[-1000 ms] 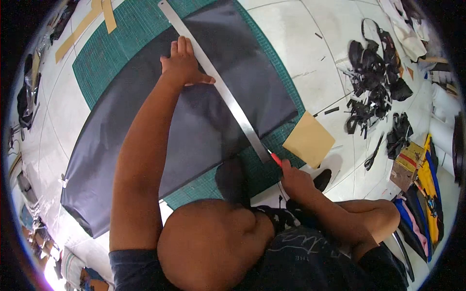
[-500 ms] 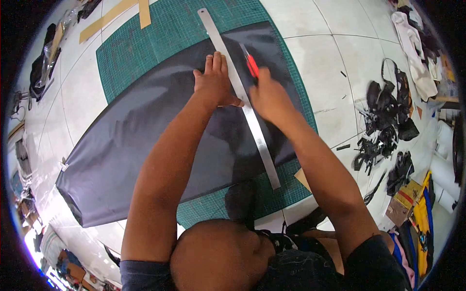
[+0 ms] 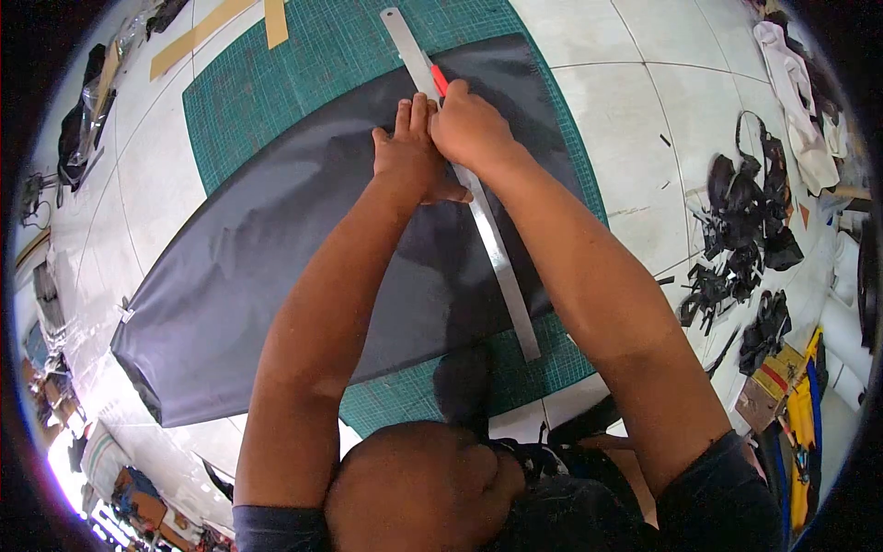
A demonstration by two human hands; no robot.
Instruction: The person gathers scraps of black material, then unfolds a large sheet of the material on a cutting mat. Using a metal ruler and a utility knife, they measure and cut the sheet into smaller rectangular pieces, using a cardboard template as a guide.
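A long steel ruler (image 3: 499, 258) lies slantwise across a sheet of dark grey fabric (image 3: 276, 248), which rests on a green cutting mat (image 3: 248, 120). My left hand (image 3: 411, 156) presses down flat with its fingers spread, the fingertips on the ruler near its upper part and the thumb on it lower down. Close beside it, my right hand (image 3: 471, 129) is closed around a red utility knife (image 3: 439, 80) at the ruler's right edge. The knife's blade cannot be made out now.
Tan strips (image 3: 207, 37) lie at the upper left on the white tiled floor (image 3: 625, 120). A heap of black scraps (image 3: 736, 239) is on the right. Further right are a cardboard box (image 3: 771, 386) and white rolls (image 3: 848, 276). A small clip (image 3: 124, 311) sits at the fabric's left edge.
My right hand has moved left and up with the utility knife, from above the fabric to the ruler's edge beside my left hand. My left hand stays on the ruler.
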